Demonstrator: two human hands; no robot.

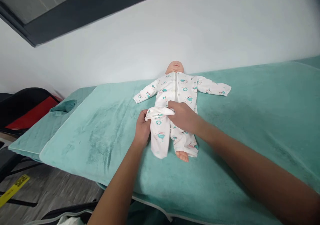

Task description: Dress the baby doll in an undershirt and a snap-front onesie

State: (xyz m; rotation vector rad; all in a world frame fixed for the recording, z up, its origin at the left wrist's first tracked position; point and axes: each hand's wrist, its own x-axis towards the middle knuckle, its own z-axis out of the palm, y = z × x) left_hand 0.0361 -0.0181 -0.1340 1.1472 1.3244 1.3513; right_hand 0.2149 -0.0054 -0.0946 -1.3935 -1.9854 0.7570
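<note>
Left hand and right hand are pinching white printed baby clothes.
A pink plastic doll is wearing them on soft green cloth — a yellow strip is showing blurry writing.

The bare left forearm enters from seven o'clock, slanting toward one; the left hand sits just off centre toward seven, fingers curled in a grip, tips partly hidden; the bare right forearm enters from four o'clock, aimed at ten; the right hand, back showing, pinches just off centre toward three.
</note>
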